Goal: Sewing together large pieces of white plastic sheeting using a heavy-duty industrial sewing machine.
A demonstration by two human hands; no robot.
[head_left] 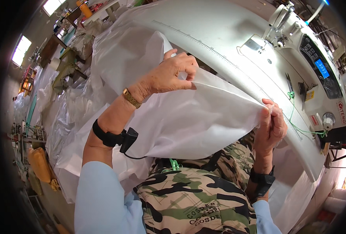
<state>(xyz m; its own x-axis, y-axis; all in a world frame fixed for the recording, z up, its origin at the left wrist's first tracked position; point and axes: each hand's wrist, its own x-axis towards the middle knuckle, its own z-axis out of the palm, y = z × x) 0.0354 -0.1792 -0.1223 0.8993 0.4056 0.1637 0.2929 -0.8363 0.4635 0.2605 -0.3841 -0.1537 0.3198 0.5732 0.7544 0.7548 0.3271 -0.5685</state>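
Note:
A large sheet of thin white fabric [204,121] hangs over my lap, and its upper edge is stretched between my two hands. My left hand [171,74] pinches that edge near the middle of the view, thumb against bent fingers. Toward the right, my right hand [271,123] grips a corner of the fabric between thumb and fingers, close to the table's front edge. Behind my left hand a fold of the cloth stands up. The rest of it spreads away to the left in loose folds.
The white sewing table [216,27] with a printed ruler strip lies beyond my hands. On its right stands a sewing machine [317,66] with a lit display. Small thread snips [289,82] and green thread [298,128] lie beside it. Wrapped bundles crowd the left background.

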